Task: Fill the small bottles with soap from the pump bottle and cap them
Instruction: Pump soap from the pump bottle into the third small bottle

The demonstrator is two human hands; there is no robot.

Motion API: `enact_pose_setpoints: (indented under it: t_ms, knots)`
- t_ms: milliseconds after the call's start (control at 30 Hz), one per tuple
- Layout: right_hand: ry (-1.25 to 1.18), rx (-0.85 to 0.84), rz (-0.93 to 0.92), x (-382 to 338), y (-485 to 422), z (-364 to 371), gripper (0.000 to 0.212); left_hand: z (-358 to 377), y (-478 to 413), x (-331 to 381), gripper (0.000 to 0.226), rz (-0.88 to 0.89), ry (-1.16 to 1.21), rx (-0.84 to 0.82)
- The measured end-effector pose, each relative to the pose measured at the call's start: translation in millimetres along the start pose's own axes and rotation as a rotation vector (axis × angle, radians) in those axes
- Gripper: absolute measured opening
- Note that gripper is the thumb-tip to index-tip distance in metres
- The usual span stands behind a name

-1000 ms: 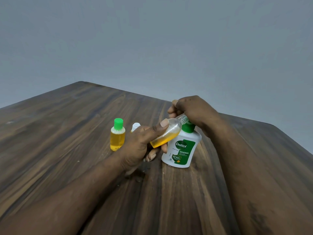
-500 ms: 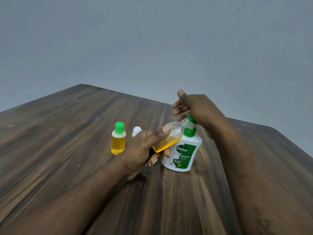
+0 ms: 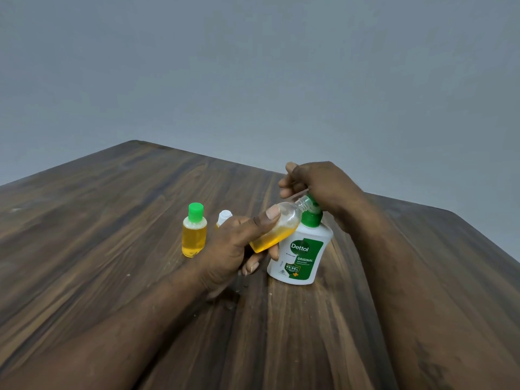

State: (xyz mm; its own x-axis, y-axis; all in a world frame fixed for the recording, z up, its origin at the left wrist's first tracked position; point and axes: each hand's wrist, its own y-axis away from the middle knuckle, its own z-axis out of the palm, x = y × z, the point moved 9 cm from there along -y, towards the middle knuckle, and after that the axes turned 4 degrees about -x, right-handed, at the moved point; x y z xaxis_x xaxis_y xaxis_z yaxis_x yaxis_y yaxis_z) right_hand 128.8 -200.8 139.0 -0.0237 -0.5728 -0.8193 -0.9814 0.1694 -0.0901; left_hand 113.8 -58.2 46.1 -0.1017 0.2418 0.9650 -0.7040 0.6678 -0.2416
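My left hand [image 3: 236, 243] grips a small clear bottle [image 3: 277, 229], tilted, about half full of amber soap, its open neck held up against the green pump nozzle. The white pump bottle [image 3: 299, 253] with a green label stands on the wooden table [image 3: 112, 249]. My right hand [image 3: 318, 184] rests on top of the green pump head [image 3: 312, 212], fingers bent over it. Left of my left hand stands a filled small bottle with a green cap [image 3: 194, 230]. Just behind my left hand the white cap of another small bottle [image 3: 224, 216] shows; its body is hidden.
The table's far edge runs close behind the bottles, with a grey wall beyond. The right edge of the table slopes down past my right forearm.
My right hand and the pump head have risen since a second ago, when the pump was pressed down. The small bottle stays at the nozzle.
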Motion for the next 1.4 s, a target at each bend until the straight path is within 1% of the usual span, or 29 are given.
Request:
enact_pose_setpoints:
  t_ms: [67,167,267,333,500,567,667,767,867,967,1100,1200,1267,1333,1400]
  knots:
    - [0.025,0.008,-0.031,-5,1,-3,0.043,1,0,1,0.068,0.003,0.007,-0.009]
    - [0.03,0.01,-0.055,-10,5,-9,0.059,3,0,1,0.067,0.004,0.008,-0.018]
    - [-0.007,0.061,-0.05,-12,4,-19,0.069,2,1,1,0.069,0.011,-0.008,-0.023]
    - [-0.002,0.059,-0.029,-9,2,-16,0.067,2,1,1,0.07,0.009,-0.013,-0.022]
    - [0.057,-0.1,0.044,5,2,6,0.043,2,1,3,0.067,0.008,-0.007,-0.013]
    - [0.096,-0.122,0.056,8,1,10,0.038,1,1,2,0.067,0.007,-0.017,-0.005]
    - [0.084,-0.147,0.081,12,2,13,0.035,2,2,-1,0.068,-0.006,-0.022,-0.014]
    - [0.1,-0.152,0.058,10,2,13,0.034,3,1,-2,0.068,-0.012,-0.022,-0.025]
    - [0.075,-0.109,-0.003,0,3,7,0.037,2,1,-1,0.067,-0.002,-0.027,-0.017]
    - [0.08,-0.058,-0.07,-9,5,-1,0.047,2,1,0,0.069,0.002,-0.013,-0.022]
    - [-0.028,-0.016,-0.041,-10,5,-9,0.061,4,0,0,0.07,0.007,-0.004,-0.033]
    - [0.008,0.018,-0.04,-9,3,-11,0.07,3,0,-1,0.072,0.004,-0.006,-0.035]
    - [0.039,-0.025,-0.021,-4,2,-6,0.065,4,0,0,0.072,0.003,-0.014,-0.035]
    - [0.073,-0.082,0.018,1,3,2,0.052,3,0,1,0.071,0.009,-0.018,-0.023]
    - [0.09,-0.112,0.045,7,2,8,0.044,1,0,0,0.069,0.007,-0.028,-0.004]
